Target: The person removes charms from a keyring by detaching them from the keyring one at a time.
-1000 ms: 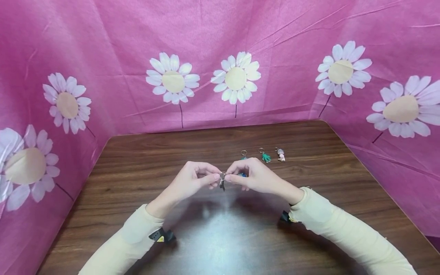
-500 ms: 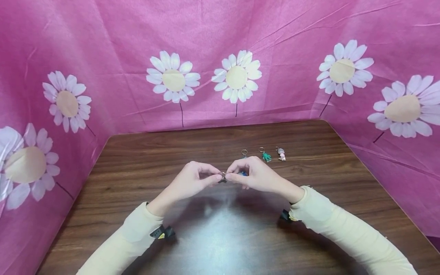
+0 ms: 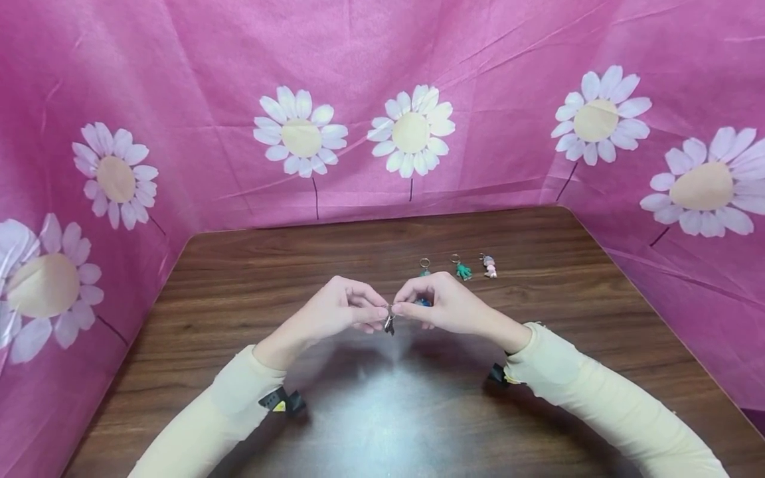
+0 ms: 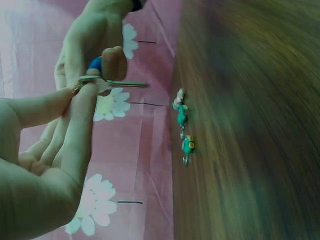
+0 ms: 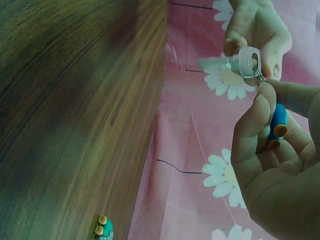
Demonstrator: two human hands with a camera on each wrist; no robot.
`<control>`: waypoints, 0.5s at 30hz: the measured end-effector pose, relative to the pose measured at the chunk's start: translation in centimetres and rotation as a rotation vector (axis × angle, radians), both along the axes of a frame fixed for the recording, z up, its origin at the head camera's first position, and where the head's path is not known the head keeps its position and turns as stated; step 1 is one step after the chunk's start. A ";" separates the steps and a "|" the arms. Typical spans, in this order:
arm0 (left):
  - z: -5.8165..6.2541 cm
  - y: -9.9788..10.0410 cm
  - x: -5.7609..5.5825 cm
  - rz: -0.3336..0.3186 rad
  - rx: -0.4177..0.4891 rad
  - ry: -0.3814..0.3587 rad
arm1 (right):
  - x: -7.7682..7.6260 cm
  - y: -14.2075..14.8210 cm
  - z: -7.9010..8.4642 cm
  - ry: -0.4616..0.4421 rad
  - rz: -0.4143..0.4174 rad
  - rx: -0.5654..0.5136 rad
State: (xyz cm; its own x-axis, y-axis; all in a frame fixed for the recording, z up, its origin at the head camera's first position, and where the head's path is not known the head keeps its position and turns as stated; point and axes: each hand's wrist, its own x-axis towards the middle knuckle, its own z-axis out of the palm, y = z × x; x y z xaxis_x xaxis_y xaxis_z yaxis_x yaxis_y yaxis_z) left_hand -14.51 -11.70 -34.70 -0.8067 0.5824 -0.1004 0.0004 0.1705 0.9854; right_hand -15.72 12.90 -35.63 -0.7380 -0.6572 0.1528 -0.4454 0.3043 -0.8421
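Observation:
In the head view my left hand (image 3: pixel 337 309) and right hand (image 3: pixel 442 305) meet fingertip to fingertip above the table. Their thumbs and forefingers pinch a small metal key ring (image 5: pixel 260 75). Keys (image 3: pixel 390 325) hang from it between the hands; in the right wrist view one key (image 5: pixel 247 62) shows a wide pale head. Tucked under my right fingers is a blue figure charm (image 5: pixel 279 120) with orange feet, part of a keychain. The left wrist view shows the keys (image 4: pixel 127 84) side-on, and the blue charm (image 4: pixel 96 63) partly covered by fingers.
Beyond my right hand, on the brown wooden table (image 3: pixel 269 259), lie a keychain (image 3: pixel 425 265) partly hidden by that hand, a green figure keychain (image 3: pixel 463 270) and a pink and grey figure keychain (image 3: pixel 489 265). A pink flowered cloth (image 3: pixel 358 60) surrounds the table's back and sides.
The keys hung down a second ago, were bunched up close to the fingertips half a second ago, and hang down again now. Both hands stay nearly in place, the left fingers shifting slightly.

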 end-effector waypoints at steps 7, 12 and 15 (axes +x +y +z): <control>0.3 0.0 -0.9 -0.003 0.051 -0.205 | 0.0 -0.1 0.6 0.003 -0.003 -0.009; 0.0 -0.4 -1.1 0.088 0.168 -0.218 | 0.0 -0.4 0.1 0.120 -0.017 -0.043; 0.0 -0.7 -1.2 0.151 0.230 -0.210 | 0.1 -0.7 -0.4 0.182 0.007 -0.036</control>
